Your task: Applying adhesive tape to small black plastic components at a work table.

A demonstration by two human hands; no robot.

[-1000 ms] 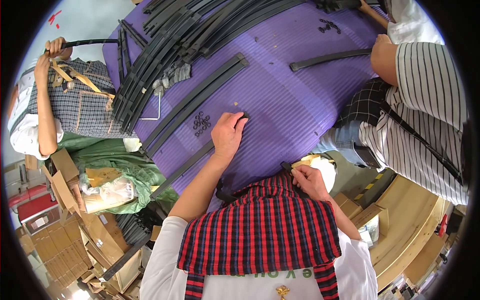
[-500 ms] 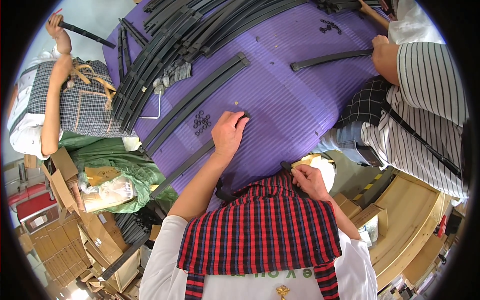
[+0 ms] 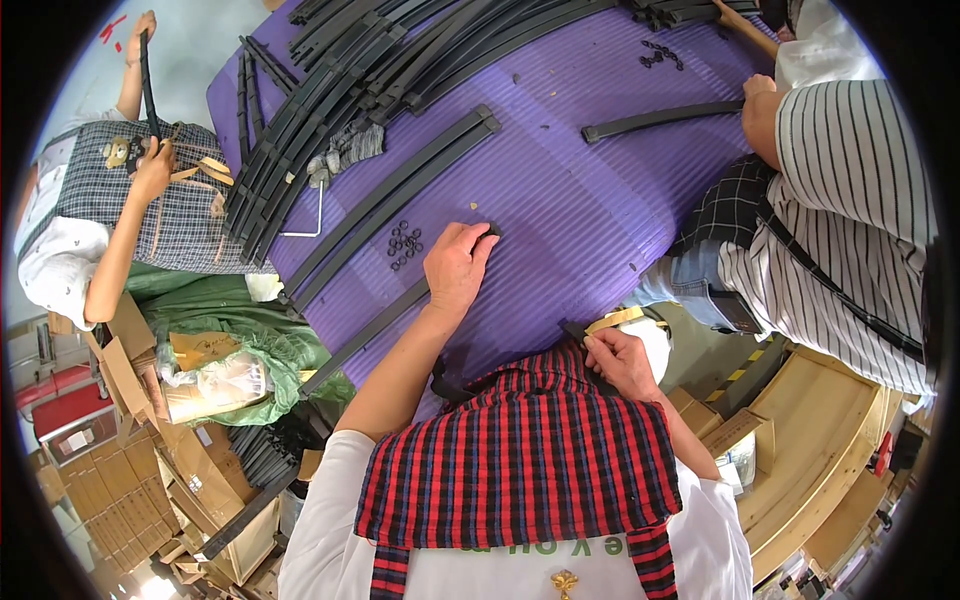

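My left hand [image 3: 456, 268] is closed round the end of a long black strip [image 3: 368, 335] lying on the purple ribbed mat [image 3: 570, 200]. The strip's dark tip shows past the thumb and forefinger. Near the mat's front edge, my right hand [image 3: 622, 364] pinches a small dark piece [image 3: 574, 330], whose kind I cannot make out. A cluster of small black rings [image 3: 404, 243] lies left of my left hand. Beyond it, two long black strips [image 3: 405, 195] rest side by side, running from lower left to upper right.
Many black strips [image 3: 350, 80] are heaped at the back left, beside grey gloves [image 3: 352, 150] and a bent metal rod [image 3: 320, 212]. At right, a person's hand [image 3: 760, 88] holds another strip [image 3: 660, 119]. Cardboard boxes [image 3: 125, 340] and a wooden crate [image 3: 820, 420] flank me.
The person on the left has brought a black strip from a slant over the mat to nearly upright, now with both hands on it. My own hands have barely moved.
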